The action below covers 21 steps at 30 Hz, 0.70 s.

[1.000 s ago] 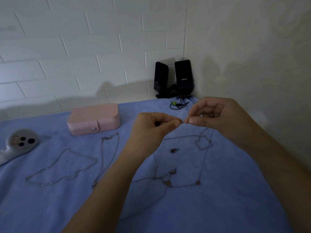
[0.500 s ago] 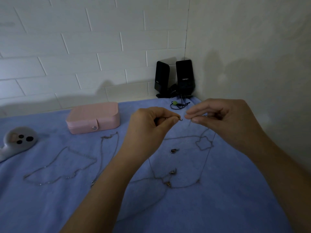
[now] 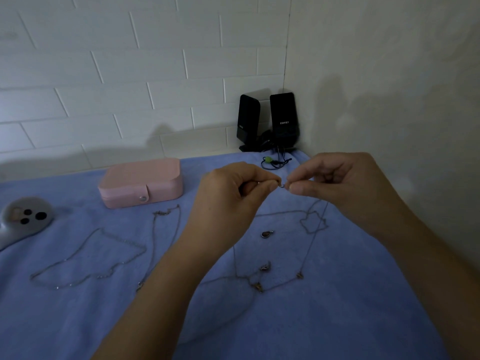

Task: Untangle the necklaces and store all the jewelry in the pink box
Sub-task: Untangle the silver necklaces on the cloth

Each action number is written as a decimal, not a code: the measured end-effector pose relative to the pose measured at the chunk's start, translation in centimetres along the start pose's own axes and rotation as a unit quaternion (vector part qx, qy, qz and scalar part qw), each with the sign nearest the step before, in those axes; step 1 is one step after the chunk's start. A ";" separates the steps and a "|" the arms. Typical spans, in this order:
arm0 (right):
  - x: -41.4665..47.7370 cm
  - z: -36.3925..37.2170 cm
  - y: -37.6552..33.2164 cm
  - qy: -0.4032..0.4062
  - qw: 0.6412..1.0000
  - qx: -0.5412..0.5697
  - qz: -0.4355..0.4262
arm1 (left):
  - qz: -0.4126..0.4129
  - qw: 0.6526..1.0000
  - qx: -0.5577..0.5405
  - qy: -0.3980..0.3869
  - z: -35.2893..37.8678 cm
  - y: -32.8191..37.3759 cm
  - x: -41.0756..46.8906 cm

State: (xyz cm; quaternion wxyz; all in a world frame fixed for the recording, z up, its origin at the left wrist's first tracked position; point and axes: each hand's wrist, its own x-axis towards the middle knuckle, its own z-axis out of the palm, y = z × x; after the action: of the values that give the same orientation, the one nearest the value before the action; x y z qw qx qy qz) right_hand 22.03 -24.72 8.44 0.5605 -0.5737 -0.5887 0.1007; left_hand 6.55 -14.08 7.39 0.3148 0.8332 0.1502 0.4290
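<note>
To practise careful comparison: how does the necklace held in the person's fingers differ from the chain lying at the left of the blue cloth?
The held necklace is pinched at its ends by the left hand and right hand; the left chain lies flat, untouched. The held necklace is drawn into a narrow, taut loop; the left chain sprawls wide and irregular. Both are thin silvery chains outside the closed pink box.

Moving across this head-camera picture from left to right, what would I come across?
Grey gadget with three dark spots → closed pink box → left hand → right hand. The fingers of both hands pinch a thin necklace raised off the blue cloth. The black speakers at the back overlap the hands, so they are left out.
</note>
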 end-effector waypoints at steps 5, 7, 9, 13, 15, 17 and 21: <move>0.1 -0.1 0.2 -0.033 0.999 -0.001 0.030 | 0.027 0.999 0.041 -0.001 -0.1 0.0 0.0; 0.1 -0.1 0.3 -0.043 0.998 -0.011 0.037 | 0.031 0.998 0.059 -0.006 -0.1 -0.1 0.1; 0.1 0.0 0.4 -0.044 0.998 -0.031 0.040 | 0.018 0.998 0.059 -0.017 -0.1 -0.1 0.1; -0.2 0.3 0.0 -0.019 0.997 -0.077 0.007 | -0.117 0.985 -0.092 -0.090 -0.3 -0.1 0.4; -0.3 0.5 -0.2 -0.003 0.996 -0.084 -0.012 | -0.180 0.957 -0.181 -0.140 -0.6 -0.1 0.5; -0.3 0.5 -0.2 0.001 0.996 -0.089 -0.025 | -0.211 0.933 -0.227 -0.182 -0.9 -0.1 0.5; -0.4 0.6 -0.5 -0.006 0.998 -0.066 -0.019 | -0.231 0.912 -0.255 -0.224 -0.8 0.1 0.3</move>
State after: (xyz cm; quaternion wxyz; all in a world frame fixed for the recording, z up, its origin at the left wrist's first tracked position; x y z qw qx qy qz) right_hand 21.17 -24.89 8.38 0.5195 -0.5975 -0.6084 0.0541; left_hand 6.08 -13.68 8.06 0.6322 0.7410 0.1491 0.1704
